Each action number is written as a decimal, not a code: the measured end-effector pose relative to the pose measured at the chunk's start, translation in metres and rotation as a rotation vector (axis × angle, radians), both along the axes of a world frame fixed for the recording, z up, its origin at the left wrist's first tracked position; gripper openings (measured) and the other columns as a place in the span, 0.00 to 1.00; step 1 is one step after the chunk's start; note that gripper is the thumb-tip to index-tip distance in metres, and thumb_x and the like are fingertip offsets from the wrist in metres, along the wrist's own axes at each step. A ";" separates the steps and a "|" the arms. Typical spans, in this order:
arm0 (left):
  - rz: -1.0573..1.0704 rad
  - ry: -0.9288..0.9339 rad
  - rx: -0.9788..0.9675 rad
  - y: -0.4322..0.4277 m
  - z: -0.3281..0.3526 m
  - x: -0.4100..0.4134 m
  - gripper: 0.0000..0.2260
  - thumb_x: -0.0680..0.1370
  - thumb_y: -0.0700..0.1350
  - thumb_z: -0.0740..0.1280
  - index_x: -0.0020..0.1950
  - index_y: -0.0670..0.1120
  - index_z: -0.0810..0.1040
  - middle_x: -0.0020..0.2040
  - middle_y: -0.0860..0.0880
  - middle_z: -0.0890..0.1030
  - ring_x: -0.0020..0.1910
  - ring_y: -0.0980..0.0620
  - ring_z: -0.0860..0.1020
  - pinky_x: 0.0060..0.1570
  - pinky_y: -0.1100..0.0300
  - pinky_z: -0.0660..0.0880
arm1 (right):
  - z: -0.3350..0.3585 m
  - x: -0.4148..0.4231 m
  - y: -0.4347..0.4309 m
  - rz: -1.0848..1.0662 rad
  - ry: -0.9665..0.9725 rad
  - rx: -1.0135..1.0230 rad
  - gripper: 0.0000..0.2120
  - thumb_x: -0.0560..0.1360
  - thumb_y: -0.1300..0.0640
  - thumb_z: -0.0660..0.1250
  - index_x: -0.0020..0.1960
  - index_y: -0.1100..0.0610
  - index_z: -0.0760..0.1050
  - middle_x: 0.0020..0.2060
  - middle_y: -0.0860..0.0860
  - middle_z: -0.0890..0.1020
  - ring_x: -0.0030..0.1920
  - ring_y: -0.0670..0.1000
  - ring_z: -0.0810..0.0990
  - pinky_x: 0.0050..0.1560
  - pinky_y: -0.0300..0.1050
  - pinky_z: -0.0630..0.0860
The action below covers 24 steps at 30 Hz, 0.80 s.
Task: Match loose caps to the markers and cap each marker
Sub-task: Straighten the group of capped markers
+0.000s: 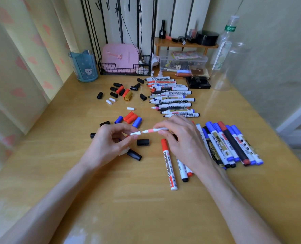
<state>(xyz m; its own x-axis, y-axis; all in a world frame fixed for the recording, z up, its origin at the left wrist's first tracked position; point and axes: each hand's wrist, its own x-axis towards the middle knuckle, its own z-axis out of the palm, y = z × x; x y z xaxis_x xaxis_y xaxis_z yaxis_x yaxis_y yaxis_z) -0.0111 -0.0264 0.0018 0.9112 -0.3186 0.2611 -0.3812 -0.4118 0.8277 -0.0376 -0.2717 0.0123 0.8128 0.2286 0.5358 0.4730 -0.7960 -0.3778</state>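
Two hands worked just above the surface [93, 182]. The left hand [111, 141] had its fingers pinched together on a small white cap [135, 133]. The right hand [179, 138] had its fingers clamped on a slim pink-banded marker [155, 129], whose nib sat just short of the cap mouth, not yet seated.

Risks, as judged:
- An off-axis push could smear the nib or flick the tiny cap loose among the scattered caps.
- Other white caps [130, 108] lay nearby, so a poor fit was possible.
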 end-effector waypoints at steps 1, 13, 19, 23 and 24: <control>0.000 0.001 0.002 0.000 0.000 0.000 0.03 0.79 0.42 0.74 0.52 0.49 0.86 0.36 0.63 0.80 0.29 0.59 0.73 0.33 0.72 0.68 | 0.000 0.000 0.000 -0.002 -0.002 0.001 0.07 0.81 0.58 0.70 0.56 0.50 0.83 0.46 0.45 0.78 0.50 0.51 0.76 0.53 0.54 0.73; -0.049 0.088 -0.076 -0.001 -0.001 -0.001 0.06 0.81 0.44 0.72 0.57 0.50 0.84 0.46 0.50 0.86 0.36 0.46 0.83 0.39 0.57 0.82 | 0.002 -0.002 0.000 0.008 0.001 0.007 0.07 0.81 0.59 0.71 0.57 0.50 0.83 0.47 0.44 0.78 0.52 0.50 0.77 0.55 0.54 0.74; -0.057 0.081 -0.125 -0.002 0.004 -0.004 0.04 0.84 0.45 0.66 0.56 0.45 0.76 0.49 0.50 0.88 0.35 0.45 0.83 0.40 0.56 0.82 | 0.005 -0.003 -0.002 -0.022 -0.029 0.039 0.07 0.80 0.59 0.70 0.57 0.52 0.83 0.47 0.44 0.79 0.51 0.50 0.77 0.54 0.53 0.75; 0.039 -0.048 -0.043 -0.001 0.003 -0.001 0.04 0.81 0.48 0.71 0.52 0.49 0.80 0.40 0.55 0.79 0.34 0.54 0.74 0.37 0.65 0.70 | 0.007 -0.003 -0.002 -0.033 -0.027 0.059 0.08 0.80 0.60 0.71 0.57 0.52 0.83 0.47 0.45 0.78 0.51 0.49 0.77 0.55 0.53 0.75; 0.056 -0.042 -0.061 -0.001 0.003 -0.001 0.03 0.81 0.47 0.72 0.51 0.49 0.81 0.39 0.55 0.77 0.34 0.55 0.72 0.38 0.66 0.70 | 0.007 -0.004 -0.001 -0.032 -0.028 0.060 0.08 0.80 0.60 0.71 0.57 0.52 0.83 0.47 0.45 0.78 0.51 0.49 0.77 0.55 0.53 0.76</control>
